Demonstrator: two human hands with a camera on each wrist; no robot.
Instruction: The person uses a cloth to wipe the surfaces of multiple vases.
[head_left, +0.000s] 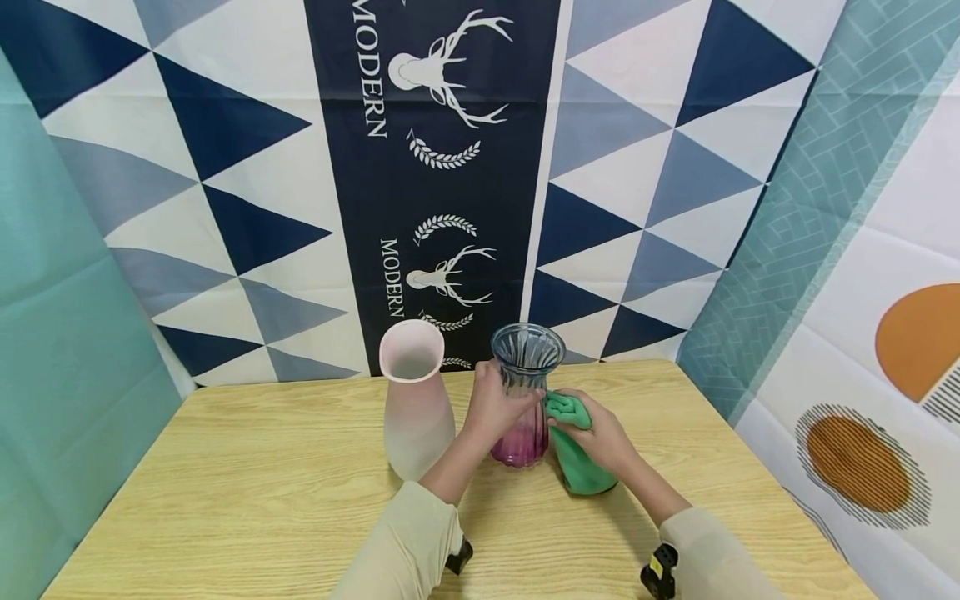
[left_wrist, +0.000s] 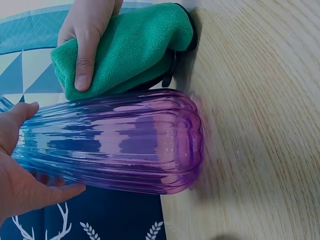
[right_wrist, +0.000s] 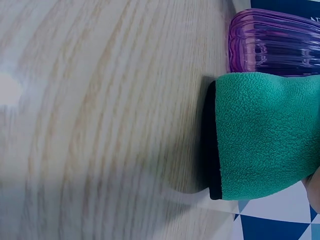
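Observation:
A ribbed glass vase [head_left: 522, 427], blue at the flared top and purple-pink at the base, stands upright near the back of the table. My left hand [head_left: 497, 405] grips it round the narrow neck; in the left wrist view the thumb and fingers [left_wrist: 62, 194] curve about the blue part. Just right of the vase, my right hand [head_left: 600, 430] pinches a folded green cloth [head_left: 581, 458] with a dark edge. The cloth hangs down beside the vase, close against its side in the left wrist view. Most of the right hand is out of the right wrist view.
A pink-and-white vase [head_left: 418, 417] stands upright left of my left forearm. The wooden table [head_left: 247, 483] ends at a patterned cloth backdrop [head_left: 442, 192], with a teal hanging [head_left: 67, 333] at left and a patterned one [head_left: 885, 417] at right.

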